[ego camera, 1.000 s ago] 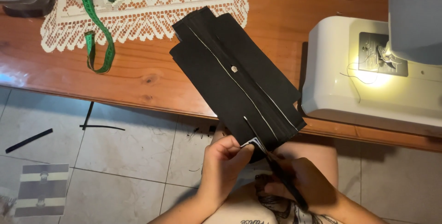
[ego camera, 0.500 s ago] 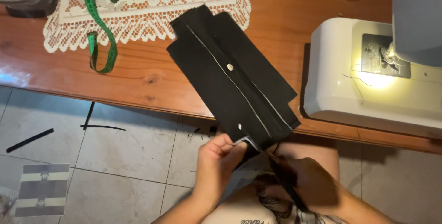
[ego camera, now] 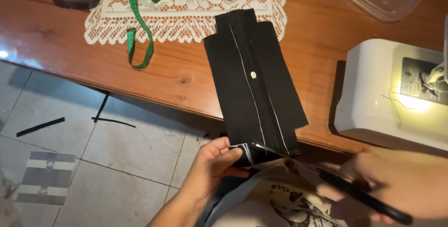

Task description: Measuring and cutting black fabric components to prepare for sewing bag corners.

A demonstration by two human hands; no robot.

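With the black fabric piece (ego camera: 254, 84) now lying straighter on the worktop (ego camera: 177, 75), the left hand (ego camera: 212, 168) is pinching its near edge while the right hand (ego camera: 401, 185), blurred, is closing around black scissors (ego camera: 364, 199).

1. Fabric (ego camera: 254, 77): a long black piece in layered panels. A pale stitched line runs down its middle, with a small white snap about halfway along. It lies flat on the wooden table, slightly slanted, its far end on the lace doily. Its near end hangs over the table edge, folded back and pinched in the left hand (ego camera: 212, 166).
2. Scissors (ego camera: 354, 194): black handles, blurred by motion, held in the right hand (ego camera: 401, 185). The blades point toward the fabric's near end.
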